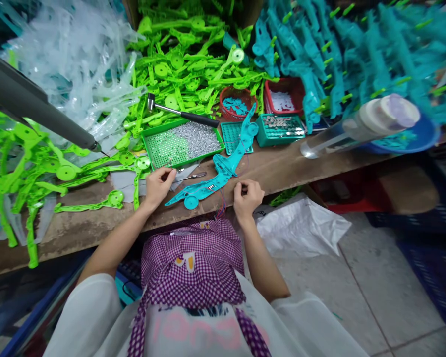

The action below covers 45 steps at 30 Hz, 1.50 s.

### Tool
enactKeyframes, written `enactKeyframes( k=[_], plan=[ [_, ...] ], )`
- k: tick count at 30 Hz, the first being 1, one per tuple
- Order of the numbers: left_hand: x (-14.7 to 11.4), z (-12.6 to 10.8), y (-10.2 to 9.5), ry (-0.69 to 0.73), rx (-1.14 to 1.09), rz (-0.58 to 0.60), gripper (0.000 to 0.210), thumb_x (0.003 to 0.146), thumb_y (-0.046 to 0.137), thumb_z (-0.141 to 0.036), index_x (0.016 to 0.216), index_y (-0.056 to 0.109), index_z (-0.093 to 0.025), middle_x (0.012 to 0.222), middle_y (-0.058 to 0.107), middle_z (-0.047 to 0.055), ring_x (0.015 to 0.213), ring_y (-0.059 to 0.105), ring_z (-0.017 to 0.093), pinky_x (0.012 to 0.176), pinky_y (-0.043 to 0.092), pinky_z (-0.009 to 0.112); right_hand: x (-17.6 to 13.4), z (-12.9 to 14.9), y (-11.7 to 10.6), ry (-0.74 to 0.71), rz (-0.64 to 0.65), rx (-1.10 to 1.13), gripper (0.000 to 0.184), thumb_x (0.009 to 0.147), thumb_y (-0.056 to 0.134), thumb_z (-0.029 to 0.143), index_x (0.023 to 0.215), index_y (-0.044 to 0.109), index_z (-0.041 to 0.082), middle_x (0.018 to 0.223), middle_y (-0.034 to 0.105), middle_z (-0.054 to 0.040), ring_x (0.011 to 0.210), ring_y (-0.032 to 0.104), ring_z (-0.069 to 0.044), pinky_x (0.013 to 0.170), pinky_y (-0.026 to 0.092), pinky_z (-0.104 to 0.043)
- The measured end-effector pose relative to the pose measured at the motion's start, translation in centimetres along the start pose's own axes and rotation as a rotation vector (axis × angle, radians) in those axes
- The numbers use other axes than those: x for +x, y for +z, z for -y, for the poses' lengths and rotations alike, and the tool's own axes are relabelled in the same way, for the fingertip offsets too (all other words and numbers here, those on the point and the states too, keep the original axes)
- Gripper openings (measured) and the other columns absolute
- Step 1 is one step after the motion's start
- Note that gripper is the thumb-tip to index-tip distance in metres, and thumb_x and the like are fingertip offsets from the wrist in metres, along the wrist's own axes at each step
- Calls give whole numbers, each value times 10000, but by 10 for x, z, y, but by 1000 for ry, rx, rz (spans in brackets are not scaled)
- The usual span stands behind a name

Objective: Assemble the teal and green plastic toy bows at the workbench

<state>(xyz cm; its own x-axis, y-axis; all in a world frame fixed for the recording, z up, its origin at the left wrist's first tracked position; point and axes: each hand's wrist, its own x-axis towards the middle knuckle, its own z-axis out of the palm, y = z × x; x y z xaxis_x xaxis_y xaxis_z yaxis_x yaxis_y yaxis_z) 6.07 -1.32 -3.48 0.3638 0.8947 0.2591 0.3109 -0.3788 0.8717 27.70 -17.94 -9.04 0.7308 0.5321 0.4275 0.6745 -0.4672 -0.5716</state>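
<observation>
On the bench edge before me lies a turquoise plastic part (pixel 226 166), long and curved, with a round disc at each end and thin wires hanging below it. Left of it, my left hand (pixel 159 187) is closed in a pinch beside the green tray; what the fingers hold is too small to make out. A slim metal tool (pixel 195 176) lies between that hand and the turquoise part. My right hand (pixel 248 198) is also closed, fingertips together, just right of the part and apart from it. Anything inside its grip is hidden.
A green tray (pixel 163 152) of small metal pieces has a hammer (pixel 186 115) across its back edge. Turquoise box (pixel 280 141), red baskets (pixel 238 115) and a bottle (pixel 357 126) stand rightward. Green parts (pixel 63 171) and a hanging power screwdriver (pixel 44 104) are left.
</observation>
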Motion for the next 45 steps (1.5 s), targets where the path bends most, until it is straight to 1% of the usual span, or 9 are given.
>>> enactKeyframes(
  k=[7,12,19,27,30,35,37,42,45],
  plan=[
    [-1,6,1,100,74,15,198,837,632,-327,719,706,-186,644,684,3,568,585,129,599,433,255,0,-2,2,-23,-9,-25,135,859,488,302,774,557,224,834,656,-45,725,562,-188,760,368,-351],
    [-2,10,3,175,114,10,176,843,635,-318,758,732,-199,720,732,26,606,628,144,632,466,271,-1,-4,3,-43,-21,-41,133,865,490,294,776,559,222,829,660,-42,717,563,-183,753,369,-344],
    [-5,15,5,350,204,24,166,867,609,-288,830,748,-206,802,754,62,708,679,185,725,513,318,-1,-3,3,-34,-32,-25,130,856,499,293,773,566,219,822,670,-39,713,575,-186,747,361,-340],
    [-5,18,5,421,240,22,176,888,595,-277,851,744,-192,820,760,79,728,693,195,735,524,324,0,-4,4,-17,-27,-5,114,839,501,278,769,559,209,821,642,-46,720,549,-187,756,347,-342],
    [-5,15,5,390,228,36,184,896,587,-281,855,738,-183,830,763,67,742,698,181,742,527,310,0,-3,5,-5,-17,-11,122,839,489,283,770,555,207,815,632,-43,736,547,-188,762,339,-339],
    [-5,9,4,283,183,17,208,885,598,-330,836,725,-173,835,761,51,736,689,162,728,524,290,1,-1,6,12,-4,-30,158,847,456,298,776,560,204,823,641,-51,750,553,-187,773,333,-336],
    [-4,7,3,235,119,18,215,881,598,-343,843,719,-169,840,756,48,718,679,153,708,520,281,1,-1,6,16,2,-44,179,855,435,303,782,564,202,832,648,-63,767,558,-195,776,332,-340],
    [0,1,0,58,-125,34,237,876,595,-375,926,696,-166,717,693,5,613,630,118,629,510,245,1,-1,5,-7,33,-86,240,879,389,308,823,594,196,896,672,-99,853,585,-222,791,334,-351],
    [3,1,-2,5,-270,-3,270,863,624,-418,946,668,-164,707,668,-2,603,632,108,615,515,235,1,-1,4,-14,64,-129,262,888,381,310,847,612,192,927,680,-110,897,596,-235,800,335,-355]
  ],
)
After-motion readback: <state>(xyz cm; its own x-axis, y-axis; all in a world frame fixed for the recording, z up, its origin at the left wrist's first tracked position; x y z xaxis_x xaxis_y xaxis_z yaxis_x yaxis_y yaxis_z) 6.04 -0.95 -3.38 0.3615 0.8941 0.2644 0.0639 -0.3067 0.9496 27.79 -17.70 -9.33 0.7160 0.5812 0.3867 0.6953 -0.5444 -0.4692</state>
